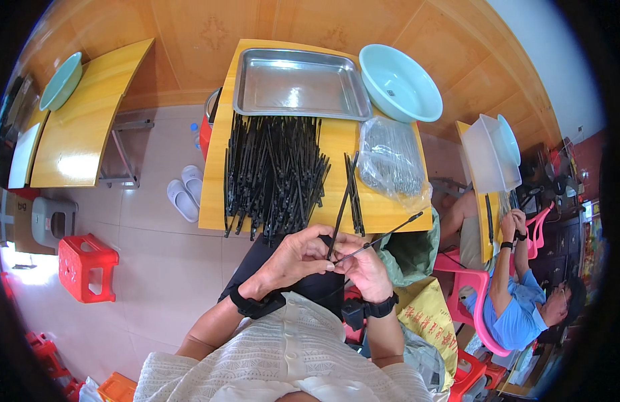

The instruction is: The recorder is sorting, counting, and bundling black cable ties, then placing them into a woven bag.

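Note:
In front of my chest, my left hand (298,258) and my right hand (367,269) are close together with fingers pinched. A flat black strip (340,214) stands up from my left fingertips. From the same spot, a thin dark rod with a small knob at its far end (397,228) slants up to the right, held in my right fingers. The strip and rod meet at the fingertips; how they join is too small to tell. A big pile of similar black strips (273,174) lies on the yellow table (213,194), and a few more strips (356,204) lie to its right.
A metal tray (303,110) and a light blue basin (400,84) stand at the table's far side. A clear plastic bag of thin metal rods (392,157) lies at right. A green sack (410,251) hangs below. At another table, a seated person (507,301) works.

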### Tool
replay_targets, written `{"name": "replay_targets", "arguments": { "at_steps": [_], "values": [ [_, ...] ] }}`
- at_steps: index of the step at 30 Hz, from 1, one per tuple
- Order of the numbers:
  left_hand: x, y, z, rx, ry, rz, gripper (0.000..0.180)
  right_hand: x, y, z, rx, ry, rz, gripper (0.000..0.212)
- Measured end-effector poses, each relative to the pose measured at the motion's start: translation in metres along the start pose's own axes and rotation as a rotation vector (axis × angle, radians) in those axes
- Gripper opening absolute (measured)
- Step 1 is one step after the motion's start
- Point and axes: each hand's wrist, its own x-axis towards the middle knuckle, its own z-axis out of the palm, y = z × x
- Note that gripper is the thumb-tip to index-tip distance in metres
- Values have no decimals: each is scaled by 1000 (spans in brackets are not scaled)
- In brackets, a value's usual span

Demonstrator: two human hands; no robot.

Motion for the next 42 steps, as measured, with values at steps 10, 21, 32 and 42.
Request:
{"name": "replay_targets", "arguments": {
  "at_steps": [10,21,32,42],
  "values": [
    [1,-1,1,17,1,-1,24,-7,4,3,-22,83,-130,9],
    [2,-3,1,77,32,-62,10,-9,8,10,-357,144,-510,11],
    [1,-11,5,94,75,-48,5,-8,-3,14,-226,244,-692,13],
    [-2,-2,10,313,80,-47,6,2,-3,9,-98,214,-598,14]
  ]
}}
